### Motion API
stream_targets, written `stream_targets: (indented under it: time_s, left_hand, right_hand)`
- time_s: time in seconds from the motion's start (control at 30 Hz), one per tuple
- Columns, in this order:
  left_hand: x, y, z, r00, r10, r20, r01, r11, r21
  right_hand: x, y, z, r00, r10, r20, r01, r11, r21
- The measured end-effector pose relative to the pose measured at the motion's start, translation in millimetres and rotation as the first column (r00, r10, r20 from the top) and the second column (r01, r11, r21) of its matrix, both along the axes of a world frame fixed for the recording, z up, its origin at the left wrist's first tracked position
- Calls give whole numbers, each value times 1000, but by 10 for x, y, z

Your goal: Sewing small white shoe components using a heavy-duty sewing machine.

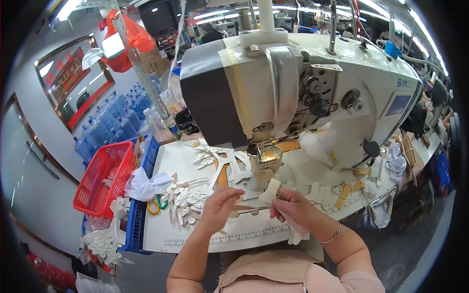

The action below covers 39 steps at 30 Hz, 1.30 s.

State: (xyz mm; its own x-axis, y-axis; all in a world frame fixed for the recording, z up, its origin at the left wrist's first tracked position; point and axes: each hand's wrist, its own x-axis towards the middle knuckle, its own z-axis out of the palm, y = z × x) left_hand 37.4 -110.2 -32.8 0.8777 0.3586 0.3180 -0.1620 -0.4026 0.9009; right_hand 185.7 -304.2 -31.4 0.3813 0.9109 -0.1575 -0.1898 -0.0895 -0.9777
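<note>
- The person's left hand (218,207) rests on the white table (171,234) in front of the sewing machine (293,93), fingers curled together and the fingertips pinching one end of a slim metal tool (254,209).
- The tool is thin and silvery; it may be tweezers or small snips, but I cannot tell which from here.
- Its long axis runs nearly level from one hand to the other, tilted up slightly toward the right hand.
- The right hand (293,210) sits just across from the left, fingers bent and closed. Its fingertips grip a small white cut piece (271,191) that sticks up above them, pointing toward the presser foot (266,161) of the machine.
- More white material hangs down below the right palm, over the table's near edge.
- A thin bangle (332,237) circles the right wrist.
- Beyond the left fingertips lies a heap of white and tan cut shapes (195,200), with green-handled scissors (157,204) just past that pile.
- Farther out on that side stand a blue crate (141,210) and a red basket (105,178).
- Past the right fingers, more tan and white pieces (342,190) are scattered beside the machine base.
</note>
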Motion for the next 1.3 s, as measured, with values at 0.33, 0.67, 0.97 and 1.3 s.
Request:
stream_targets:
  time_s: [0.33,0.67,0.97,1.3]
  left_hand:
    - [-236,20,0,994,81,75,-105,901,420]
    - [-122,61,-79,941,-3,-339,-70,976,-204]
    - [-72,-30,18,932,63,-356,-101,991,-89]
    - [-68,-89,42,938,66,-341,-44,996,74]
  right_hand:
    - [-97,213,-48,992,82,-97,-84,996,-14]
    - [-185,285,-112,987,159,9,-159,987,1]
    - [-207,298,-110,987,154,38,-155,988,4]
    - [-248,344,-230,990,65,122,-65,998,-4]
